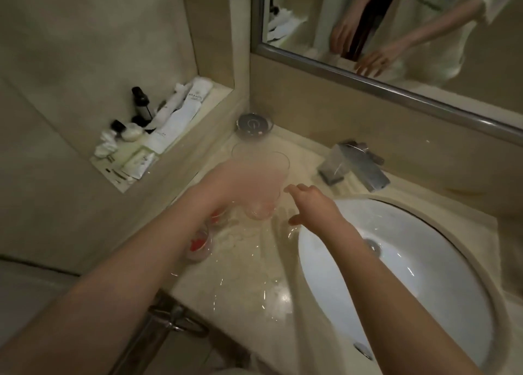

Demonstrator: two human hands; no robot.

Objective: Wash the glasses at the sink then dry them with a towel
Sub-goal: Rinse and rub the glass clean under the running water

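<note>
Head view: left hand (249,182) gripping blurred glass (261,185) above desk (240,275), just left of sink (396,261); right hand (311,204) open, empty. Washing apparently not begun; tap (353,165) dry, drying pending.

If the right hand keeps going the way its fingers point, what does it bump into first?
Probably the clear drinking glass that the left hand holds above the counter. The right hand has straight fingers aimed at its lower side, very near. The picture is blurred and depth unclear, so it might pass just beneath.
</note>
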